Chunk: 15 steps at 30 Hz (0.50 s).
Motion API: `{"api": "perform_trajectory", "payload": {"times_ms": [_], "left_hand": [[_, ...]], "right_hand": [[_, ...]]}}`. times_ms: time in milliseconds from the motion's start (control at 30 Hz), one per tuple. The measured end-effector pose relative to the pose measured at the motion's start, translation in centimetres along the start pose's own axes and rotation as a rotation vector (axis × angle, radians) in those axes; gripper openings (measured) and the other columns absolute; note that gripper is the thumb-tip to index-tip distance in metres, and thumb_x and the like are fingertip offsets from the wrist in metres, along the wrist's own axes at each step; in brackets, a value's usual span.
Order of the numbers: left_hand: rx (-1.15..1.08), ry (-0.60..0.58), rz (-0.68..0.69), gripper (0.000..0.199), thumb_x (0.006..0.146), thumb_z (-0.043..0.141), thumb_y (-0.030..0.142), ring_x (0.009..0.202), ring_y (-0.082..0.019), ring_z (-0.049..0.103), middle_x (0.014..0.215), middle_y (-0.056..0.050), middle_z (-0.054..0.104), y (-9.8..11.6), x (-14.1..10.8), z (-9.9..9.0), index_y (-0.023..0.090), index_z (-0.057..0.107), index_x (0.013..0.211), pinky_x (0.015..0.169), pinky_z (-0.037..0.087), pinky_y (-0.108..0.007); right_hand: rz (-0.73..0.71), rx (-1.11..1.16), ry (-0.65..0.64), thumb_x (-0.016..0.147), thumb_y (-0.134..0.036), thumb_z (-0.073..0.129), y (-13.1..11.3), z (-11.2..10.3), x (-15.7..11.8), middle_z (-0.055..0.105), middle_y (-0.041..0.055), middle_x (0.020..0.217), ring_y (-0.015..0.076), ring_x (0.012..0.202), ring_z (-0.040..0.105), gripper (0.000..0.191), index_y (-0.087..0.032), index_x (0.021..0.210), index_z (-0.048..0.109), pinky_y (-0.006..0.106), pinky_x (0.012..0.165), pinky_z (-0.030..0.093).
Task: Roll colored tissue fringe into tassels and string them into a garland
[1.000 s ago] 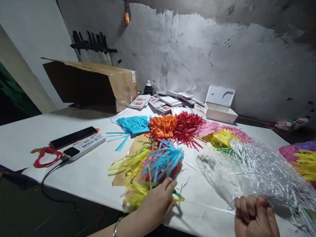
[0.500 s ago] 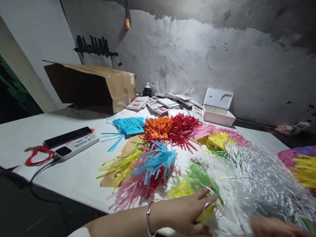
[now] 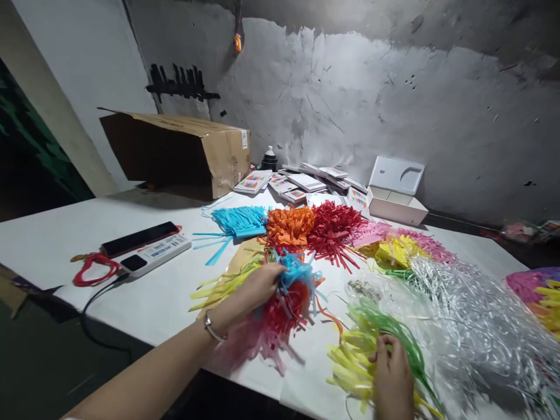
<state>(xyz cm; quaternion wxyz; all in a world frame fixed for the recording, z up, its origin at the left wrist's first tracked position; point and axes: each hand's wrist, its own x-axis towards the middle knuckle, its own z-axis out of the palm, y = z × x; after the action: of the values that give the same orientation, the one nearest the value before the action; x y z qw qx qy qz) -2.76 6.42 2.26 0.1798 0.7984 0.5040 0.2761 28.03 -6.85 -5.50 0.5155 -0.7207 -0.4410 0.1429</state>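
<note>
My left hand (image 3: 262,286), with a bracelet at the wrist, has its fingers closed on a blue paper tassel (image 3: 300,271). Red strands (image 3: 286,306) and pink strands (image 3: 249,341) hang below it, and a yellow-green tassel (image 3: 212,286) lies just left of it. Near the front edge my right hand (image 3: 391,356) pinches a green tassel (image 3: 400,326) with thumb and fingers. Yellow strands (image 3: 352,359) spread out beside those fingertips; whether they are part of the same bunch I cannot tell.
Blue (image 3: 240,220), orange (image 3: 291,227) and red fringe bundles (image 3: 335,224) line the middle. Silver tinsel (image 3: 476,315) heaps at right. Behind are flat printed packs (image 3: 306,182), an open white box (image 3: 398,207) and a cardboard carton (image 3: 227,160). A phone (image 3: 140,238) and white device (image 3: 155,255) lie left.
My left hand has moved left from the green and yellow strands to the blue tassel, which is now bunched up. My right hand has come in from the right onto the green tassel.
</note>
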Motion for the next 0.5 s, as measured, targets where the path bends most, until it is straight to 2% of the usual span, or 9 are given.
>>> {"api": "perform_trajectory", "payload": {"times_ms": [100, 200, 233, 333, 400, 500], "left_hand": [[-0.163, 0.085, -0.084, 0.032, 0.076, 0.048, 0.012, 0.093, -0.025, 0.067, 0.096, -0.008, 0.075, -3.1, -0.6, -2.7, 0.016, 0.073, 0.096, 0.089, 0.05, -0.036], [-0.33, 0.166, -0.159, 0.033, 0.079, 0.05, 0.027, 0.088, -0.025, 0.068, 0.096, -0.008, 0.076, -5.3, -1.3, -4.7, 0.014, 0.072, 0.099, 0.082, 0.053, -0.035], [-0.378, 0.191, -0.179, 0.034, 0.08, 0.051, 0.032, 0.087, -0.025, 0.068, 0.095, -0.008, 0.076, -6.0, -1.5, -5.2, 0.013, 0.072, 0.099, 0.08, 0.054, -0.034], [-0.465, 0.259, -0.229, 0.039, 0.075, 0.059, 0.044, 0.082, -0.025, 0.069, 0.088, -0.008, 0.076, -7.7, -2.0, -6.3, 0.013, 0.074, 0.091, 0.075, 0.054, -0.033], [-0.474, 0.294, -0.254, 0.037, 0.07, 0.062, 0.046, 0.079, -0.025, 0.068, 0.083, -0.007, 0.076, -8.9, -2.3, -6.8, 0.014, 0.074, 0.085, 0.073, 0.054, -0.032], [-0.422, 0.336, -0.289, 0.036, 0.068, 0.06, 0.044, 0.08, -0.027, 0.069, 0.082, -0.006, 0.076, -10.8, -2.7, -7.6, 0.015, 0.074, 0.085, 0.075, 0.053, -0.033]], "right_hand": [[-0.028, 0.013, 0.021, 0.091, -0.067, 0.048, -1.2, -0.7, -0.7, 0.063, 0.0014, 0.071, 0.0192, 0.053, 0.057, 0.046, -0.022, 0.089, 0.058, 0.032, 0.056, 0.044], [-0.073, 0.008, -0.004, 0.091, -0.068, 0.046, -2.9, 0.1, -2.3, 0.069, 0.0071, 0.093, 0.0173, 0.056, 0.056, 0.049, -0.022, 0.093, 0.06, 0.031, 0.06, 0.045], [-0.08, -0.014, -0.015, 0.092, -0.069, 0.045, -3.4, 0.5, -2.8, 0.069, 0.0072, 0.095, 0.0179, 0.059, 0.058, 0.049, -0.022, 0.093, 0.06, 0.031, 0.063, 0.045], [-0.088, -0.047, -0.085, 0.093, -0.071, 0.039, -4.7, 1.8, -4.1, 0.065, 0.0014, 0.075, 0.0194, 0.063, 0.06, 0.051, -0.023, 0.09, 0.057, 0.029, 0.065, 0.044], [-0.1, -0.049, -0.148, 0.095, -0.07, 0.034, -5.3, 2.8, -4.8, 0.058, -0.0022, 0.064, 0.0188, 0.059, 0.057, 0.051, -0.024, 0.089, 0.056, 0.028, 0.062, 0.042], [-0.13, -0.083, -0.206, 0.097, -0.067, 0.032, -5.8, 4.0, -5.6, 0.052, -0.0042, 0.059, 0.0177, 0.052, 0.052, 0.05, -0.024, 0.088, 0.056, 0.028, 0.058, 0.039]]}}
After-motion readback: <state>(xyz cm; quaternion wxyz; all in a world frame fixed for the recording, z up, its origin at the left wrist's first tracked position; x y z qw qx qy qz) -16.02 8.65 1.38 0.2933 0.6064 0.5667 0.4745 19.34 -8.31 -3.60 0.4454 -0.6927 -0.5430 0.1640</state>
